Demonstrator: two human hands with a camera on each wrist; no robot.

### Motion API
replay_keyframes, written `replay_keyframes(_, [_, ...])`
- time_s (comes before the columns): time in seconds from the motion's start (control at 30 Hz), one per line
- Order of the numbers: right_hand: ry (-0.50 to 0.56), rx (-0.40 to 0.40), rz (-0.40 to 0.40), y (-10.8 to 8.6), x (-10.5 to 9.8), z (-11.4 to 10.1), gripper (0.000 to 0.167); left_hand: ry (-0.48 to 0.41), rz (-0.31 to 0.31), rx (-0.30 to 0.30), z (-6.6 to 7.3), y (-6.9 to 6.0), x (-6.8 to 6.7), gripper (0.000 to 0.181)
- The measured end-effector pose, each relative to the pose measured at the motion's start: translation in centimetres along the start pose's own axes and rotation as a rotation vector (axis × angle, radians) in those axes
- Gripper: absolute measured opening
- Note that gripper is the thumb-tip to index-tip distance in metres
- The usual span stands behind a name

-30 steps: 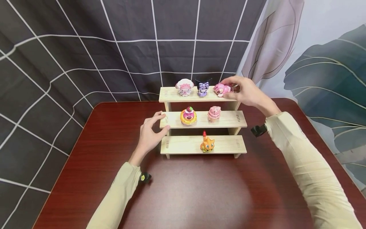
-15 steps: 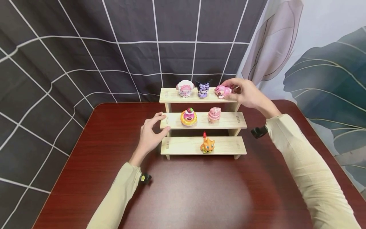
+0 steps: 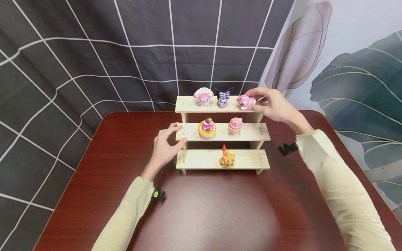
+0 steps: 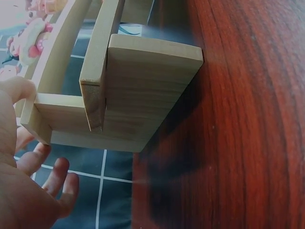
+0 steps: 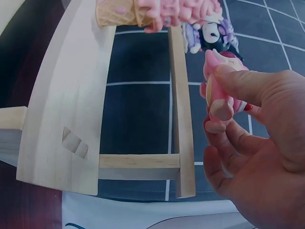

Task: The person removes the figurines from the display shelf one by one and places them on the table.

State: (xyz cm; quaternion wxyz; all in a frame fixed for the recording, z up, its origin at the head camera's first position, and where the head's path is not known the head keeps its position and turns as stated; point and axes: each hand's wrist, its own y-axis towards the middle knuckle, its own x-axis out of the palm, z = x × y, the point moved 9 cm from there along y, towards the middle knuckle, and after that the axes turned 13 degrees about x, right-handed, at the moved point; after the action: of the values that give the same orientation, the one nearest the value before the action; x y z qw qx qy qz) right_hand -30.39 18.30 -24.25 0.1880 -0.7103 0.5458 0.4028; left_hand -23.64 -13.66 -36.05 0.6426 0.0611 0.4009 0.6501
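My left hand (image 3: 164, 144) grips the left end of the middle board of a three-tier wooden display stand (image 3: 245, 134), thumb at the front and fingers behind. In the left wrist view some fingertips (image 4: 59, 169) hang free below the board's end. Between thumb and fingers, my right hand (image 3: 273, 104) pinches a pink bear figurine (image 3: 245, 101) at the right end of the top board. The right wrist view shows the bear (image 5: 221, 90) tilted, thumb on its upper side; whether it touches the board cannot be told. Beside it stand a purple-and-black figurine (image 3: 223, 98) and a white-hooded pink figurine (image 3: 203, 97).
A figurine in a yellow ring (image 3: 207, 128) and a pink ice-cream-cone figurine (image 3: 235, 125) stand on the middle board. An orange fox-like figurine (image 3: 227, 159) is on the bottom board. The stand is on a dark red table (image 3: 207, 205), before a grid-patterned curtain (image 3: 150, 62).
My right hand and the pink bear have shifted slightly to the right and toward me. The left hand keeps its place on the stand.
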Motion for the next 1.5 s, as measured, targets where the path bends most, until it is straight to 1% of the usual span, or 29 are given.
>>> replay_keyframes(0.17, [-0.004,-0.017,0.009,-0.8,-0.2,-0.4,0.035,-0.01,-0.003,-0.004,0.1,0.0,0.0,0.043])
replay_keyframes(0.37, [0.028,-0.041,0.028,-1.9,-0.4,-1.1,0.037,-0.016,0.001,-0.004,-0.2,0.0,0.0,0.043])
replay_keyframes(0.63, [0.07,-0.075,0.013,-3.0,-0.2,-2.2,0.038,-0.017,0.001,0.0,-0.3,0.1,0.0,0.044])
replay_keyframes(0.73, [0.076,-0.099,0.012,-3.5,0.0,-2.8,0.039,-0.017,0.005,0.001,-0.3,0.1,0.0,0.044])
replay_keyframes(0.83, [0.086,-0.14,0.012,-4.1,0.2,-3.4,0.04,-0.018,0.008,0.005,-0.2,0.1,0.0,0.044])
replay_keyframes(1.0, [0.097,-0.171,0.026,-5.0,0.5,-4.1,0.041,-0.023,0.011,0.007,-0.2,0.0,0.0,0.043])
replay_keyframes(1.27, [0.101,-0.178,0.024,-5.9,1.1,-5.1,0.041,-0.03,0.015,0.009,-0.2,0.0,0.0,0.043])
replay_keyframes(1.5, [0.12,-0.166,0.015,-6.7,2.0,-5.8,0.039,-0.032,0.015,0.001,-0.5,0.0,0.1,0.044])
